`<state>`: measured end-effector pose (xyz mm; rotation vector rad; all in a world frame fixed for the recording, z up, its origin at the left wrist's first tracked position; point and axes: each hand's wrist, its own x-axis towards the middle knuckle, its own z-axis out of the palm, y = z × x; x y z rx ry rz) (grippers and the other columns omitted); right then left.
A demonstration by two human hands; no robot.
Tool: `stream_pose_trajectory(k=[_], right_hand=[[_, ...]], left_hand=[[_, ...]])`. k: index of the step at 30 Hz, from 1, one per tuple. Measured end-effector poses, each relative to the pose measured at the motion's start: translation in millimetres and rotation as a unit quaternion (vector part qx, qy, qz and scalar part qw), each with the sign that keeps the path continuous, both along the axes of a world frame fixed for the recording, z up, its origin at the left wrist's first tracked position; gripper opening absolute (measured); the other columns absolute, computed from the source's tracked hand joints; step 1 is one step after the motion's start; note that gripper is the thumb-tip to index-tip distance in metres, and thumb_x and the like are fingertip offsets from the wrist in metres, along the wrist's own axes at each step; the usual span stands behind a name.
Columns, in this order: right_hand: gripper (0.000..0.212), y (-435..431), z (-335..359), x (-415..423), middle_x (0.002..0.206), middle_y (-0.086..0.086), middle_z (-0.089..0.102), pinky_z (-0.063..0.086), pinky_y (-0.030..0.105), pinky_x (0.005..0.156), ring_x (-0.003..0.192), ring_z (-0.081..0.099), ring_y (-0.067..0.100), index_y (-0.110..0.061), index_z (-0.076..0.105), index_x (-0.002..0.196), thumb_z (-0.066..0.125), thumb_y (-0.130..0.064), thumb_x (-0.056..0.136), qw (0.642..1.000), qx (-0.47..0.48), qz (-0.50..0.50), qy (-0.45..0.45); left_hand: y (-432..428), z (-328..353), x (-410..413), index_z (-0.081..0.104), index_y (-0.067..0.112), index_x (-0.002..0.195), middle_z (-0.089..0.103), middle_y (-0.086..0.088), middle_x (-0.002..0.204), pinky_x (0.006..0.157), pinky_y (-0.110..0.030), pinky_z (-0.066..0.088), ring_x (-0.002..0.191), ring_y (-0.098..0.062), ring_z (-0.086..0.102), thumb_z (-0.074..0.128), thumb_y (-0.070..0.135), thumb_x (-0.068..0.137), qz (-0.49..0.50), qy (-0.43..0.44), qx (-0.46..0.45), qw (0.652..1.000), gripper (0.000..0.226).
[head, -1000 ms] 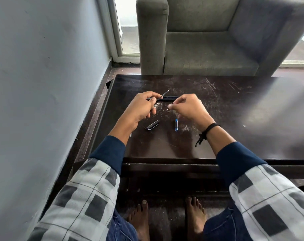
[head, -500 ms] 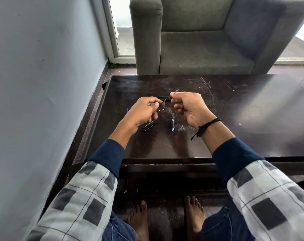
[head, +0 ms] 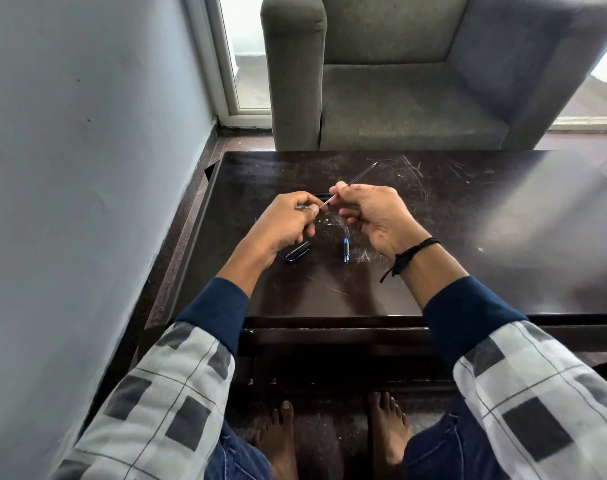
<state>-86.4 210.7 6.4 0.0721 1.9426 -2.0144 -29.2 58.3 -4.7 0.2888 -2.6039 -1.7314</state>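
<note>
My right hand (head: pixel 371 213) pinches a thin pen refill (head: pixel 359 174) that slants up to the right, its tip pointing away from me. My left hand (head: pixel 284 223) pinches a tiny metal piece, perhaps a spring (head: pixel 304 207), at the refill's near end. On the dark table (head: pixel 468 237) between my wrists lie a black pen cap (head: pixel 298 251) and a small blue pen part (head: pixel 345 250). A dark pen barrel (head: pixel 323 195) lies behind my hands, mostly hidden.
A grey armchair (head: pixel 399 81) stands beyond the table's far edge. A pale wall (head: pixel 87 168) runs close along the left. My bare feet (head: pixel 330 434) rest on the floor under the table's near edge. The tabletop is scratched.
The refill has passed from my left hand's grip to my right hand's pinch and now sticks out further to the upper right. Both hands rose slightly above the table.
</note>
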Motion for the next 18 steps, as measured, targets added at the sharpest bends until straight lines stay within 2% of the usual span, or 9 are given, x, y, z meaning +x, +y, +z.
stream_pose_trajectory(k=[4, 6, 9, 11, 14, 16, 18], right_hand=[[0.017, 17, 13, -10, 0.086, 0.005, 0.077, 0.045, 0.018, 0.049, 0.06, 0.065, 0.01, -0.012, 0.068, 0.09, 0.059, -0.022, 0.101, 0.997, -0.055, -0.058, -0.01], [0.017, 34, 21, -19, 0.083, 0.008, 0.078, 0.043, 0.017, 0.044, 0.057, 0.065, 0.01, -0.008, 0.069, 0.093, 0.062, -0.022, 0.099, 0.995, -0.035, -0.094, 0.015], [0.022, 61, 25, -29, 0.073, 0.009, 0.074, 0.038, 0.017, 0.04, 0.046, 0.055, 0.007, -0.003, 0.074, 0.095, 0.073, -0.025, 0.091, 0.98, 0.119, -0.11, 0.117], [0.022, 75, 23, -34, 0.064, 0.003, 0.072, 0.046, 0.023, 0.05, 0.048, 0.057, 0.01, -0.011, 0.077, 0.083, 0.079, -0.032, 0.084, 0.948, 0.26, -0.094, 0.158], [0.027, 89, 19, -40, 0.069, 0.004, 0.072, 0.056, 0.036, 0.076, 0.072, 0.069, 0.023, -0.017, 0.077, 0.077, 0.086, -0.042, 0.073, 0.881, 0.455, -0.054, 0.115], [0.038, 92, 18, -41, 0.08, 0.007, 0.069, 0.052, 0.036, 0.079, 0.091, 0.069, 0.032, -0.012, 0.073, 0.085, 0.088, -0.042, 0.07, 0.834, 0.546, -0.031, 0.071], [0.039, 91, 18, -38, 0.084, 0.009, 0.062, 0.046, 0.035, 0.077, 0.101, 0.066, 0.035, -0.01, 0.065, 0.086, 0.088, -0.038, 0.073, 0.806, 0.59, -0.02, 0.049]], left_hand=[[-2, 1, 1, 0.071, 0.02, 0.104, 0.061, -0.002, 0.064, 0.042, -0.014, 0.034, 0.047, -0.007, 0.043, 0.05, 0.018, 0.103, 0.006, 0.0, 0.007, 1.0, 0.021], [-3, 3, 1, 0.071, 0.02, 0.103, 0.062, 0.0, 0.064, 0.043, -0.013, 0.035, 0.048, -0.006, 0.044, 0.052, 0.019, 0.102, 0.009, 0.0, 0.006, 1.0, 0.019], [-5, 4, 2, 0.071, 0.018, 0.104, 0.062, -0.001, 0.066, 0.043, -0.012, 0.035, 0.049, -0.006, 0.045, 0.055, 0.02, 0.101, 0.014, 0.002, 0.01, 1.0, 0.017], [-5, 5, 2, 0.072, 0.014, 0.104, 0.062, -0.002, 0.068, 0.042, -0.01, 0.035, 0.049, -0.006, 0.044, 0.058, 0.019, 0.099, 0.016, 0.0, 0.015, 1.0, 0.015], [-5, 4, 1, 0.074, 0.014, 0.101, 0.063, 0.0, 0.067, 0.042, -0.01, 0.035, 0.048, -0.004, 0.045, 0.063, 0.021, 0.097, 0.015, -0.004, 0.009, 1.0, 0.013], [-5, 3, 2, 0.075, 0.015, 0.099, 0.064, -0.001, 0.068, 0.042, -0.009, 0.035, 0.045, 0.0, 0.046, 0.065, 0.022, 0.096, 0.015, -0.005, 0.007, 1.0, 0.012], [-6, 4, 2, 0.076, 0.014, 0.099, 0.065, -0.002, 0.07, 0.042, -0.009, 0.035, 0.042, 0.003, 0.048, 0.066, 0.02, 0.096, 0.016, -0.004, 0.008, 1.0, 0.012]])
